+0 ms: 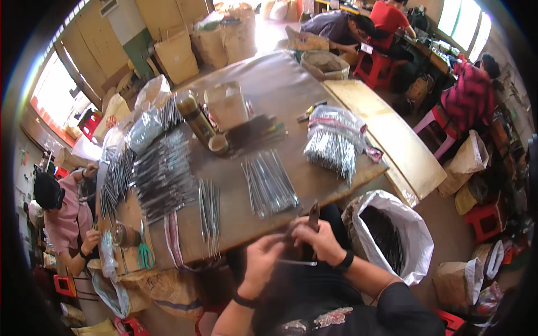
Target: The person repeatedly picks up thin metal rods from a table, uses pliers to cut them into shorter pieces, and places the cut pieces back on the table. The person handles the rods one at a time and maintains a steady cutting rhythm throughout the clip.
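Metal rod (298,262), thin and pale, shows crosswise just below the person's two hands, in front of the dark shirt and close to the near edge of the table (246,227). It looks straight and plain, with a dull shine, but blur hides where its left end goes. The right hand (321,238) is closed round a dark tool (314,214) that pokes up past the thumb; the left hand (263,259) has its fingers bent in toward it, too smeared to tell whether they pinch the rod. Judging by what lies about, the work seems well under way, with plenty left: a loose row of rods (270,185) is fanned out just beyond the hands, a narrow bunch (209,210) lies to its left, and a big heap (162,173) stands farther left. Which of these are finished and which are waiting, I cannot tell. Farther off on the right, a thick bundle (333,147) sits partly under clear plastic, while a white sack (417,243) beside the person holds many dark rods. Past the heap, a tall brown bottle (193,115) stands by a small cup (218,144); green-handled scissors (145,256) lie near the left edge.
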A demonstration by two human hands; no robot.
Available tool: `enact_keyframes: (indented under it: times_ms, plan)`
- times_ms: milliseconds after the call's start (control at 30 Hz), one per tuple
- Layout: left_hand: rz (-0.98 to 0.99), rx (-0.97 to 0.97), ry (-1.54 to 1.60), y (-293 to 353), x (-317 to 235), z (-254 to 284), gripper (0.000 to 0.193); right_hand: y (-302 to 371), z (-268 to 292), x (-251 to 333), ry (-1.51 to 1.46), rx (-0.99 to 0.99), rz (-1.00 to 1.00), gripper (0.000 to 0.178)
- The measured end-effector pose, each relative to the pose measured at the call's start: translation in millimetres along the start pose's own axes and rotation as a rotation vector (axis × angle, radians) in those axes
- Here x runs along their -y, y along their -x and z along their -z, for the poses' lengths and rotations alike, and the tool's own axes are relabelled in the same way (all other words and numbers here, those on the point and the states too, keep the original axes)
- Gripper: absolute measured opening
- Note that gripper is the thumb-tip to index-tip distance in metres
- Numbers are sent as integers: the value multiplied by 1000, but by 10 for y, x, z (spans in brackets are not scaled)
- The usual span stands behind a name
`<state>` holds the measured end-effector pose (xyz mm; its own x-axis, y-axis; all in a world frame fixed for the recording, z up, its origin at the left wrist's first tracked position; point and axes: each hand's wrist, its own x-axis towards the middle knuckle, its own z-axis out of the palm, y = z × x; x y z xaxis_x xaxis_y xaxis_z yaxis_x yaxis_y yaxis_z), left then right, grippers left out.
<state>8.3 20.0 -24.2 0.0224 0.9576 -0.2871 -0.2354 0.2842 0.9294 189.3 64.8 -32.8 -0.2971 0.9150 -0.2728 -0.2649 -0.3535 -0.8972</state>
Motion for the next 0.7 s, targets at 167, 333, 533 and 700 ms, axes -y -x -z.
enact_keyframes:
  times_ms: [167, 333, 533, 700]
  plan:
    - [-20, -72, -95, 25, -31, 55, 23, -71, 305, -53, -749, -30, -313, 35]
    - [-173, -95, -281, 26, -39, -57, 20, 133, 461, -87, -812, 392, -410, 30]
    - [-279, -84, -436, 47, -84, -116, 22, 177, 409, -133, 549, 424, -22, 60]
    - [-314, -96, -441, 30, -96, -120, 20, 198, 355, -29, 1048, 308, 238, 64]
